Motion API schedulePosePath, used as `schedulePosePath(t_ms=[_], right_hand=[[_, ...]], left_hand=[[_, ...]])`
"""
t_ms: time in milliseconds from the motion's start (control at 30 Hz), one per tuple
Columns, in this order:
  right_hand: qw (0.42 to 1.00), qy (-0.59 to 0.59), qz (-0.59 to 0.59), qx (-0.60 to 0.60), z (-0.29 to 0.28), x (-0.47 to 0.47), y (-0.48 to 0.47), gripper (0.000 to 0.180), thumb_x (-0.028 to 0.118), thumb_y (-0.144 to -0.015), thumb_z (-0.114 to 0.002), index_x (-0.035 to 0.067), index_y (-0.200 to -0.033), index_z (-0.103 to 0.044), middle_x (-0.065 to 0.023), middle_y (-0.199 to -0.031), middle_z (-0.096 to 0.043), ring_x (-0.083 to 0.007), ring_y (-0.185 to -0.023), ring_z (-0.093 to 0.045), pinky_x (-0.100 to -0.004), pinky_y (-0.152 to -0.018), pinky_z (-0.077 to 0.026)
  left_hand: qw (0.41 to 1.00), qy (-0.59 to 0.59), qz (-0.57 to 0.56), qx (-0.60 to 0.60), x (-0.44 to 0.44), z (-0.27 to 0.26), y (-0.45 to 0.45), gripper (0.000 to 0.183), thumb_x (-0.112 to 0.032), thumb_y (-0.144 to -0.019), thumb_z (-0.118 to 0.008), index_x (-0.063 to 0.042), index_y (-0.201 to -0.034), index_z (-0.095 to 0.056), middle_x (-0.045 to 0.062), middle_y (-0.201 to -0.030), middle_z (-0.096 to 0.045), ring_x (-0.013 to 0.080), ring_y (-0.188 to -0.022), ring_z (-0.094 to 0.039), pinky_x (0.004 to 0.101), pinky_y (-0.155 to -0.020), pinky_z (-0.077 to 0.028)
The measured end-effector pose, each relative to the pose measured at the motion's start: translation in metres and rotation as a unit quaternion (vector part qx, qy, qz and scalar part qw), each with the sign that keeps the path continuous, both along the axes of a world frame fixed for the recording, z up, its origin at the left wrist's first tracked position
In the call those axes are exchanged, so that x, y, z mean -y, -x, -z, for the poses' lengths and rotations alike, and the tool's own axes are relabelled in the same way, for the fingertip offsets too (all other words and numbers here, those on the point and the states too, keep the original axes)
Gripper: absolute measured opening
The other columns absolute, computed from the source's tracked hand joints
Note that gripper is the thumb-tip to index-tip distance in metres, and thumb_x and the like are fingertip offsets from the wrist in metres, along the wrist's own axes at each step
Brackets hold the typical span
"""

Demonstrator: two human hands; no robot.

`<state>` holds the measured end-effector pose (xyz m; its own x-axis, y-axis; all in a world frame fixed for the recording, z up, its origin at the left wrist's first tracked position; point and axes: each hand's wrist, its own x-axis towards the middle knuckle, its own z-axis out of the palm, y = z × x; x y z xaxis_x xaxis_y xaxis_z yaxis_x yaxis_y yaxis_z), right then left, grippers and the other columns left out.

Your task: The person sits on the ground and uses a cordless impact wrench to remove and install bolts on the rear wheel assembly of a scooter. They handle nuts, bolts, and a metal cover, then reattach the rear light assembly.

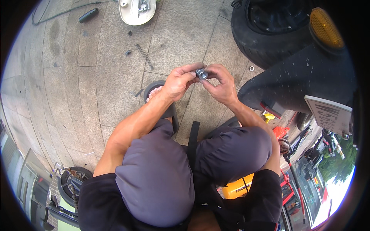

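In front of my knees, my left hand (181,82) pinches a small shiny metal fitting (202,74) between thumb and fingers. The fitting is hollow, and its wider round end faces up toward me. My right hand (221,83) has its thumb and fingertips curled around that wider end, so both hands are on the part. Fingers cover some of its far side. Ahead and to the left, a dark coil spring (144,57) lies on the paving, with small black pieces (128,52) beside it. A metal nut (251,68) rests on the ground to the right of my right hand.
Upper right is a scooter's black tyre (251,43), with a dark mudguard (300,75), amber reflector (326,28) and licence plate (329,114). A pale plastic cover (127,17) at the top holds metal parts. Nearby lies a black cylinder (88,15). A yellow tank (238,187) sits below my right arm.
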<state>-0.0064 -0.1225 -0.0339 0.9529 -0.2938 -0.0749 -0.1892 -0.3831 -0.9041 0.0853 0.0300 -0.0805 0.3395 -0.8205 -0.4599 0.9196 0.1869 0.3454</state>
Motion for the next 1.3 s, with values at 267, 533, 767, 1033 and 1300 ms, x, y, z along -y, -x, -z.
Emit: schedulePosePath(t_ms=[267,533,767,1033,1300], right_hand=[[0.991,-0.098,0.032,-0.085,0.014,0.001,0.002,0.033,-0.006,-0.08,-0.067,-0.002,-0.111,-0.057,-0.009,-0.105,-0.058,-0.0159,-0.094,-0.063,-0.0273,-0.079,-0.055],[0.983,-0.156,0.013,-0.099,0.023,0.003,0.003,0.035,0.0,-0.082,-0.067,0.0,-0.116,-0.058,-0.0092,-0.108,-0.057,-0.0153,-0.092,-0.059,-0.0263,-0.074,-0.051],[0.984,-0.149,-0.008,-0.096,0.012,0.011,0.03,0.036,0.002,-0.083,-0.067,0.002,-0.117,-0.058,-0.0089,-0.109,-0.055,-0.0147,-0.086,-0.057,-0.0258,-0.072,-0.05],[0.982,-0.071,0.012,-0.176,-0.013,0.035,0.084,0.037,0.012,-0.086,-0.068,-0.001,-0.118,-0.055,-0.0086,-0.1,-0.06,-0.012,-0.083,-0.058,-0.0274,-0.071,-0.05],[0.971,-0.138,0.075,-0.181,-0.026,0.041,0.141,0.048,0.015,-0.085,-0.071,-0.002,-0.125,-0.052,-0.009,-0.105,-0.059,-0.0107,-0.088,-0.058,-0.0259,-0.076,-0.051]], left_hand=[[0.954,-0.197,0.062,0.217,0.003,0.012,0.002,0.033,-0.005,-0.091,-0.051,0.006,-0.122,-0.057,0.014,-0.122,-0.059,0.0156,-0.085,-0.065,0.0258,-0.074,-0.053],[0.984,-0.139,0.082,0.072,0.001,0.0,-0.01,0.025,-0.017,-0.095,-0.056,0.001,-0.111,-0.061,0.006,-0.087,-0.064,0.0104,-0.072,-0.061,0.0236,-0.062,-0.05],[0.988,-0.084,0.105,-0.076,0.013,-0.001,0.013,0.016,-0.021,-0.095,-0.058,-0.007,-0.101,-0.06,0.004,-0.085,-0.065,0.0116,-0.074,-0.063,0.024,-0.065,-0.051],[0.982,-0.065,0.167,-0.055,0.04,-0.022,0.046,0.016,-0.022,-0.093,-0.062,-0.007,-0.095,-0.059,0.003,-0.083,-0.064,0.0123,-0.073,-0.062,0.0241,-0.067,-0.052],[0.939,-0.176,0.276,0.107,0.071,-0.019,0.052,0.022,-0.02,-0.091,-0.064,-0.002,-0.102,-0.061,0.008,-0.09,-0.065,0.0131,-0.075,-0.062,0.0251,-0.068,-0.052]])
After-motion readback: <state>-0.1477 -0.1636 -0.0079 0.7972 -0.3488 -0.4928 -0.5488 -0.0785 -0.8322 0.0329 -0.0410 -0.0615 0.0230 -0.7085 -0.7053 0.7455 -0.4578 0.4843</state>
